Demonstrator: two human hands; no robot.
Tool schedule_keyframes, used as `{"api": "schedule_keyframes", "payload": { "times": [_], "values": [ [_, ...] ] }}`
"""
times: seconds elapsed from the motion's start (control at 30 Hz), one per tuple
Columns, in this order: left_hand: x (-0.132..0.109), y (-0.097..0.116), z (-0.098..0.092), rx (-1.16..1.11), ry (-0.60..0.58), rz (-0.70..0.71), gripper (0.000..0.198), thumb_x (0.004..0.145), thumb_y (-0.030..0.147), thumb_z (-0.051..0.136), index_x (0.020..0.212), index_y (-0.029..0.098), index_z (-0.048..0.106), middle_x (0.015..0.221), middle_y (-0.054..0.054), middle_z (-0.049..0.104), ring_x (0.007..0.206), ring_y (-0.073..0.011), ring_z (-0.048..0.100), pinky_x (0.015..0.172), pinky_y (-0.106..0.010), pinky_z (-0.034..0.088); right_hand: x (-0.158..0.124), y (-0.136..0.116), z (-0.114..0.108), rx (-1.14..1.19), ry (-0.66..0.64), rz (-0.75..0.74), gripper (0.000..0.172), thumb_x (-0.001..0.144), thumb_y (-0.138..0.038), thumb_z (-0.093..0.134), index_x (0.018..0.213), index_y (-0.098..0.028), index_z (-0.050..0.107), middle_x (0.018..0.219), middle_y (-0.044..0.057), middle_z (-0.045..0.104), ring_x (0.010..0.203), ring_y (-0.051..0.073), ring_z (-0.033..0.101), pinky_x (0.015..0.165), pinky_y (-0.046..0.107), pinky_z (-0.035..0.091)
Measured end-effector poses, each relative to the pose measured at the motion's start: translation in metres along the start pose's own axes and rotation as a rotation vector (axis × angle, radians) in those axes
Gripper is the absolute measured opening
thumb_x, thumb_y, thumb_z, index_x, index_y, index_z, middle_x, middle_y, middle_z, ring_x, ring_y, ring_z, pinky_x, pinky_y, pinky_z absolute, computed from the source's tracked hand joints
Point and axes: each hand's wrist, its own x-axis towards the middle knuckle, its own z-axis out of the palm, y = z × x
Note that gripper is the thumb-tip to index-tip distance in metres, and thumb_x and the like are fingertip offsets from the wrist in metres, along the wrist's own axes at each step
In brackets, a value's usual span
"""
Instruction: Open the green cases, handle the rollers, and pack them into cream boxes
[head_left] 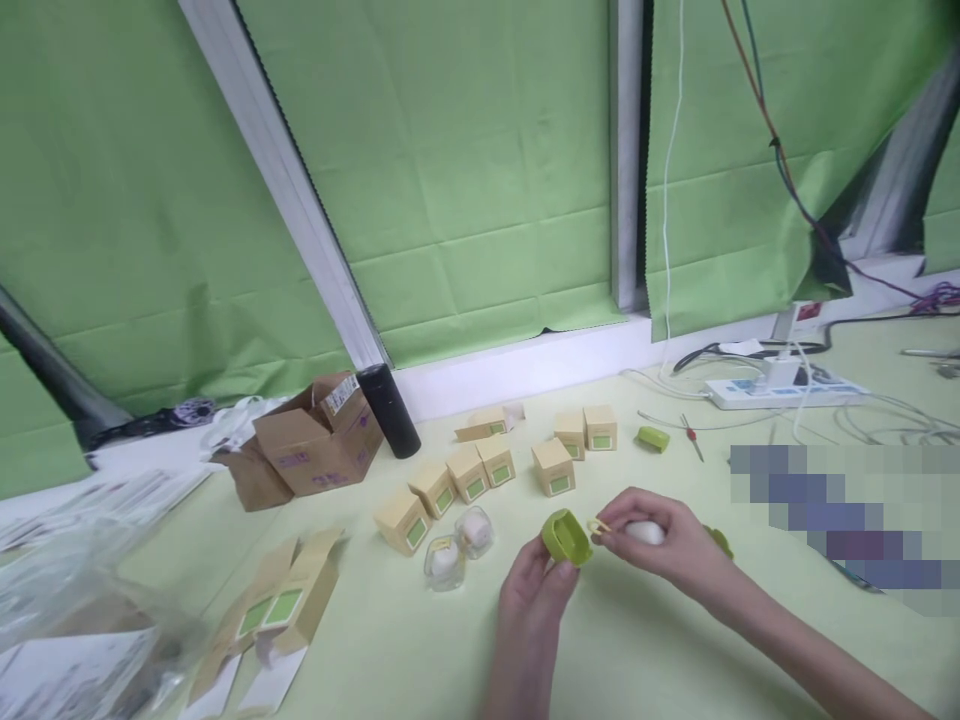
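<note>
My left hand (534, 585) is closed on a green, hollow plastic case (566, 540), its opening tilted toward the right. Just to the right of the case, my right hand (667, 530) pinches a small yellowish loop (596, 526) between thumb and finger. A smooth white rounded piece (645, 532) also sits in the right hand. Partly hidden behind that hand lies another green piece (721, 541). Left of my hands, two clear packs with white contents, the near one (444, 562) and the far one (474, 531), rest on the table.
Several small yellow boxes (553, 468) stand beyond my hands. Unfolded cartons (300, 590) lie at the left, before a cardboard box (322, 440) and a black bottle (388, 410). A green part (653, 438), a red-gripped thin tool (691, 437) and a power strip (784, 390) lie right.
</note>
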Motion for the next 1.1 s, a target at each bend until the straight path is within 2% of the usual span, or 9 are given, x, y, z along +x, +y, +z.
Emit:
{"api": "schedule_keyframes", "payload": {
  "times": [0.17,0.33,0.5,0.73,0.97,1.1],
  "values": [
    [0.000,-0.009,0.001,0.065,-0.041,0.014,0.038,0.062,0.028,0.077,0.099,0.018,0.070,0.110,-0.012,0.067,0.110,-0.0302,0.057,0.101,-0.044,0.037,-0.002,0.009,0.013,0.012,-0.015,-0.037,0.018,0.072,-0.038,0.069,0.075,-0.021,0.075,0.083,0.006,0.071,0.080,0.022,0.066,0.075,0.032,0.051],
    [0.001,-0.018,-0.001,0.126,-0.041,0.044,0.037,0.062,0.029,0.077,0.097,0.018,0.071,0.105,-0.013,0.070,0.102,-0.0285,0.062,0.094,-0.042,0.044,-0.008,0.008,0.021,-0.078,0.020,-0.109,0.012,0.076,-0.028,0.064,0.073,-0.021,0.074,0.075,0.004,0.066,0.072,0.019,0.064,0.067,0.030,0.050],
    [0.002,-0.022,-0.006,0.121,-0.047,0.053,0.036,0.061,0.029,0.078,0.094,0.017,0.071,0.102,-0.013,0.071,0.098,-0.0274,0.064,0.090,-0.039,0.048,-0.012,0.008,0.023,-0.183,0.058,-0.140,0.011,0.073,-0.021,0.061,0.063,-0.020,0.065,0.068,0.001,0.063,0.065,0.017,0.061,0.060,0.027,0.047],
    [0.008,-0.033,-0.017,0.150,-0.169,0.144,0.034,0.063,0.026,0.077,0.096,0.017,0.069,0.101,-0.011,0.070,0.097,-0.0247,0.064,0.089,-0.036,0.048,-0.010,0.012,0.022,-0.143,-0.001,-0.129,0.012,0.075,-0.021,0.060,0.063,-0.019,0.062,0.071,0.001,0.061,0.068,0.017,0.060,0.063,0.026,0.046],
    [0.005,-0.024,-0.014,0.282,-0.174,0.173,0.036,0.063,0.026,0.077,0.096,0.014,0.068,0.101,-0.013,0.067,0.096,-0.0265,0.062,0.087,-0.038,0.048,-0.011,0.019,0.026,-0.153,0.000,-0.150,0.018,0.076,-0.026,0.059,0.060,-0.019,0.061,0.067,0.001,0.059,0.065,0.017,0.058,0.060,0.027,0.046],
    [0.003,-0.021,-0.010,0.188,-0.141,0.097,0.038,0.062,0.032,0.078,0.095,0.014,0.069,0.100,-0.013,0.069,0.097,-0.0268,0.062,0.090,-0.040,0.046,-0.008,0.021,0.023,-0.122,0.022,-0.128,0.017,0.076,-0.029,0.060,0.063,-0.019,0.065,0.068,0.001,0.061,0.067,0.018,0.060,0.062,0.027,0.047]
  ]
}}
